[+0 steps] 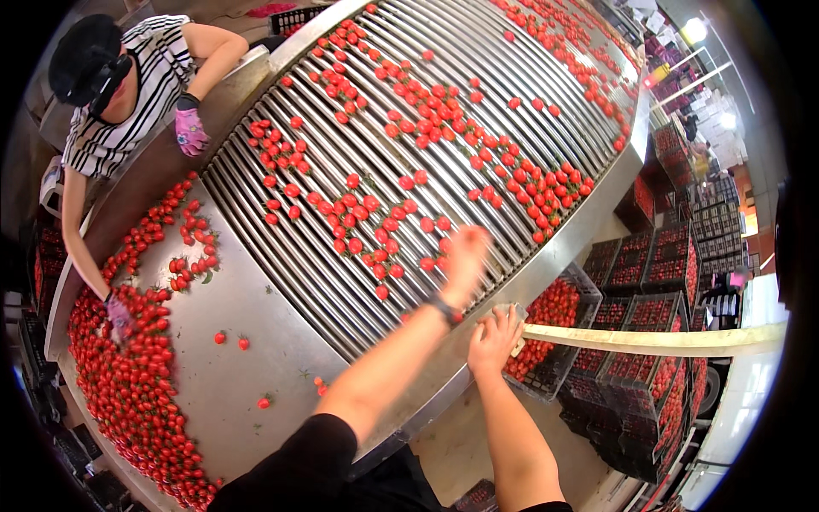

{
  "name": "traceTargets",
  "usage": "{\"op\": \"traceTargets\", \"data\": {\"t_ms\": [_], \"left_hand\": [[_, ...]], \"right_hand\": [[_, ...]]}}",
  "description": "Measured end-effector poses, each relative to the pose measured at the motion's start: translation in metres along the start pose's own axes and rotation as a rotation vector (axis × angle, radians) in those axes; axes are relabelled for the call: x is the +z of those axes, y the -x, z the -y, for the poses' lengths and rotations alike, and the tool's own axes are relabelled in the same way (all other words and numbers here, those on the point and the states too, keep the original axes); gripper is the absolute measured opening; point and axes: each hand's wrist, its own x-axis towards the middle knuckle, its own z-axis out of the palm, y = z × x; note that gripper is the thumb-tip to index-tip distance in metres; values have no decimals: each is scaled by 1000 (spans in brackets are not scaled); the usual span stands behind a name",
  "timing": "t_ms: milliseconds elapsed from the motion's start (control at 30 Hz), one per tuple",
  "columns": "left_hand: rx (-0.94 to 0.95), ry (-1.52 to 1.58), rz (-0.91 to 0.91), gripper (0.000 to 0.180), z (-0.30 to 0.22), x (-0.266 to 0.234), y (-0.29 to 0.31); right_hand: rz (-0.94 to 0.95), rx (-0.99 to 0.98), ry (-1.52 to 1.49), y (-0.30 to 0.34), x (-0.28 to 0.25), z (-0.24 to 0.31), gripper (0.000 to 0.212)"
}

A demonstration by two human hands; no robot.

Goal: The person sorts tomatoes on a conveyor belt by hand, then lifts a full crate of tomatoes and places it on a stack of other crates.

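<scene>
My left hand [466,260], with a dark band at the wrist, reaches over the metal roller bed [281,247]. It is smeared by motion; red shows at its fingertips, but whether it holds a tomato I cannot tell. Close by on the rollers lie loose cherry tomatoes [427,224], some with green stalks. My right hand [493,343] rests with its fingers apart on the bed's near rim, beside the end of a pale bar [648,340]. Below that hand stands a black crate [546,328] filled with tomatoes.
At the far left a person in a striped shirt has one gloved hand [119,317] in a tomato heap [128,384] on the metal tray [247,299], the other gloved hand [191,130] by the rollers. Stacked tomato crates [636,375] stand on the right.
</scene>
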Motion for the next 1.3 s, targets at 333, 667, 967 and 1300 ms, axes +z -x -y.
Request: {"op": "traceTargets", "data": {"t_ms": [333,667,967,1300], "left_hand": [[18,-757,47,43,-2,-114,57],[-766,-1995,-1149,58,-107,-637,422],[-543,-2458,-1279,72,-108,-708,493],[35,-1446,-419,51,-57,-557,276]], "right_hand": [[-107,-2,-26,15,12,8,13],[-84,-26,9,25,5,4,11],[-73,-52,-78,37,27,17,9],[-57,-58,-69,41,33,21,13]]}}
